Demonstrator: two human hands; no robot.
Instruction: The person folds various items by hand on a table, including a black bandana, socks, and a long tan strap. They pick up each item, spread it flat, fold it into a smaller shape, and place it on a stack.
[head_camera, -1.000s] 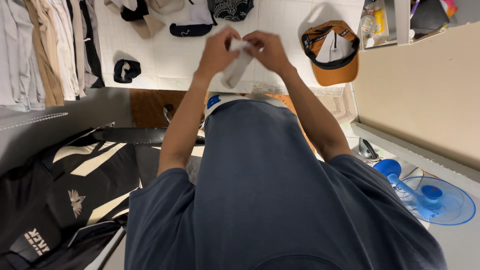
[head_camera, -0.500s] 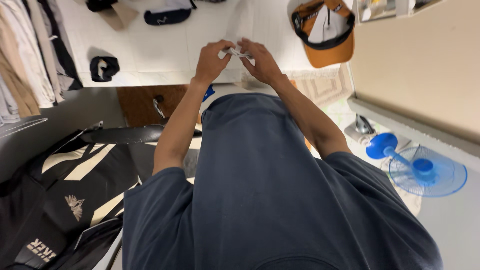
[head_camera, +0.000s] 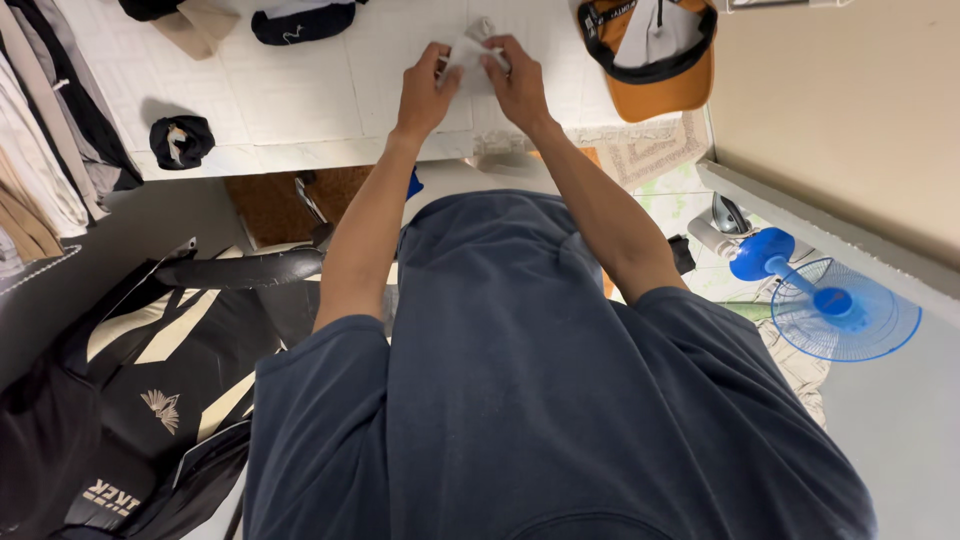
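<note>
Over the white tiled surface (head_camera: 290, 100), the left hand (head_camera: 425, 88) and right hand (head_camera: 517, 82) pinch a small white cloth (head_camera: 468, 52) between their fingertips. An orange cap (head_camera: 655, 60) lies just right of them

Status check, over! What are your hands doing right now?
Left hand and right hand both gripping a white sock over the white table. Orange cap close by right, not touching.

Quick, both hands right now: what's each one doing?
Left hand: closed, fingers gripping the left side of the white cloth.
Right hand: closed, gripping the right side of the same cloth.
</note>
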